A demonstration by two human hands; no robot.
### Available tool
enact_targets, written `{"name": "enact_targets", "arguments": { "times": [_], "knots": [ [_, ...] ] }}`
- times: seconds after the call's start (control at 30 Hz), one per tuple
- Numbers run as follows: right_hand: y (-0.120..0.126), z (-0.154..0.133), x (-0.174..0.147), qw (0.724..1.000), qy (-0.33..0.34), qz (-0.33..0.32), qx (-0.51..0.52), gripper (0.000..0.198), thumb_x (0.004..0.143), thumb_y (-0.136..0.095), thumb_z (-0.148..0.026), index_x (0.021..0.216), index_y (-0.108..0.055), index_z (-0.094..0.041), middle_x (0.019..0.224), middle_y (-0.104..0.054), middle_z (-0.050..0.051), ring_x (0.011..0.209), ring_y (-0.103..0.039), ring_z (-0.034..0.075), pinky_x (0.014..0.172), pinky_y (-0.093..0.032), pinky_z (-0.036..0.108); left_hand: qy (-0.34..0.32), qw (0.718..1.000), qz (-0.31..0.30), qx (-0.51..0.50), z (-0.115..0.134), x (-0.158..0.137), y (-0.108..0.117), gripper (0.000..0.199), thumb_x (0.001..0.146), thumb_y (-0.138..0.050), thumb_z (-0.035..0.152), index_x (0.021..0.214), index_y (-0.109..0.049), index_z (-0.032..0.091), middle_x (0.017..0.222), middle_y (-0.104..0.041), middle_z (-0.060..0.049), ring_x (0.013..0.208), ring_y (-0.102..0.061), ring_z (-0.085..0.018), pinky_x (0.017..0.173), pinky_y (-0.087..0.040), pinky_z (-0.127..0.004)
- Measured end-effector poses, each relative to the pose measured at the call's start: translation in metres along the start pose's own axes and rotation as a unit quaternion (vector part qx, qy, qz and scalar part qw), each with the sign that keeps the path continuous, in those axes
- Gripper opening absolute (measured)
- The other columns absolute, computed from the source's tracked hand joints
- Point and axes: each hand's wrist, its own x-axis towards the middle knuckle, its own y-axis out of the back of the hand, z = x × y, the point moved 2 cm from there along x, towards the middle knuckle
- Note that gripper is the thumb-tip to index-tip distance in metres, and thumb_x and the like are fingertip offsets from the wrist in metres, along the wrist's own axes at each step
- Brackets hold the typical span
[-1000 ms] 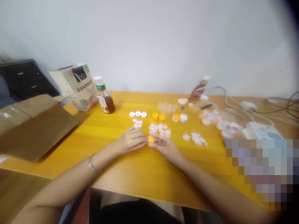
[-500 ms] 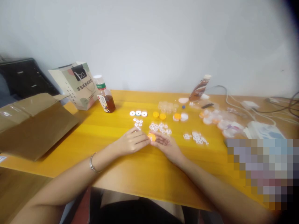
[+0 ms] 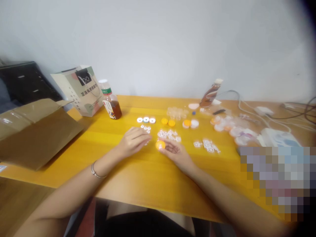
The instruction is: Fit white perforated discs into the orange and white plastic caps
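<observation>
Between the thumb and fingers of my right hand [image 3: 176, 153] is a round orange disc [image 3: 160, 145], like a cap, with a pale spot on it. My left hand [image 3: 134, 141] is apart from the disc, over small white pieces [image 3: 145, 127] on the table. Its fingers are stretched out and point down; I see nothing held, though the fingertips are blurred. Just beyond my right hand lies a cluster of white wheel-shaped parts [image 3: 169, 134]. More white cut-out parts [image 3: 208, 145] lie to its right.
White rings [image 3: 146, 120], orange discs [image 3: 168, 122] and clear plastic cups [image 3: 177, 113] stand in a row behind. A tea-coloured bottle [image 3: 113, 105], a paper bag [image 3: 85, 93] and a cardboard box [image 3: 37, 131] are left. Brown bottle [image 3: 209, 95], plastic packets [image 3: 232, 126] and cables [image 3: 251, 110] are right.
My left hand has left the orange disc and moved left to the small white pieces. My right hand still holds the disc, in nearly the same place.
</observation>
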Motion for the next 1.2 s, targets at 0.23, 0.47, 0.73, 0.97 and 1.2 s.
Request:
{"name": "enact_targets", "arguments": {
  "times": [0.23, 0.47, 0.73, 0.97, 1.2],
  "knots": [
    [0.001, -0.003, -0.002, 1.0, -0.008, 0.01, -0.019, 0.039, 0.067, -0.068, -0.029, 0.105, -0.06, -0.022, 0.081, -0.065, 0.0, 0.076, -0.061, 0.013, 0.085, -0.046, 0.034, 0.137, 0.985, -0.099, -0.039, -0.031, -0.002, 0.007, 0.015, 0.085, -0.048, 0.021, 0.089, -0.061, 0.016, 0.081, -0.062, -0.006, 0.077, -0.057, -0.014, 0.072, -0.044, -0.027],
    [0.004, 0.001, 0.0, 1.0, -0.001, 0.013, -0.01, 0.035, 0.069, -0.066, -0.031, 0.102, -0.061, -0.022, 0.074, -0.063, -0.001, 0.068, -0.06, 0.011, 0.079, -0.048, 0.032, 0.164, 0.937, -0.277, -0.133, -0.028, -0.008, -0.002, 0.014, 0.083, -0.05, 0.025, 0.085, -0.061, 0.017, 0.084, -0.062, -0.004, 0.076, -0.057, -0.013, 0.072, -0.043, -0.025],
    [0.003, 0.002, -0.001, 1.0, 0.011, 0.013, -0.017, 0.03, 0.069, -0.066, -0.03, 0.097, -0.06, -0.022, 0.08, -0.063, 0.0, 0.074, -0.059, 0.012, 0.08, -0.047, 0.032, 0.215, 0.919, -0.305, -0.124, -0.025, -0.01, -0.009, 0.012, 0.081, -0.052, 0.025, 0.083, -0.06, 0.017, 0.08, -0.06, -0.003, 0.073, -0.055, -0.013, 0.069, -0.041, -0.024],
    [0.002, -0.001, -0.001, 1.0, 0.001, 0.005, -0.027, 0.037, 0.066, -0.068, -0.03, 0.102, -0.059, -0.023, 0.101, -0.063, 0.003, 0.089, -0.059, 0.015, 0.089, -0.044, 0.033, 0.168, 0.931, -0.32, -0.055, -0.021, -0.012, -0.01, 0.011, 0.078, -0.049, 0.02, 0.077, -0.059, 0.017, 0.075, -0.058, -0.002, 0.066, -0.052, -0.011, 0.06, -0.038, -0.021],
    [0.001, 0.002, 0.0, 1.0, -0.021, -0.011, -0.009, 0.035, 0.067, -0.067, -0.031, 0.1, -0.06, -0.021, 0.08, -0.064, 0.0, 0.073, -0.06, 0.012, 0.084, -0.047, 0.034, 0.101, 0.963, -0.252, -0.006, -0.009, -0.004, -0.012, 0.014, 0.082, -0.046, 0.021, 0.083, -0.06, 0.017, 0.077, -0.06, -0.004, 0.069, -0.054, -0.012, 0.062, -0.039, -0.023]
  ]
}}
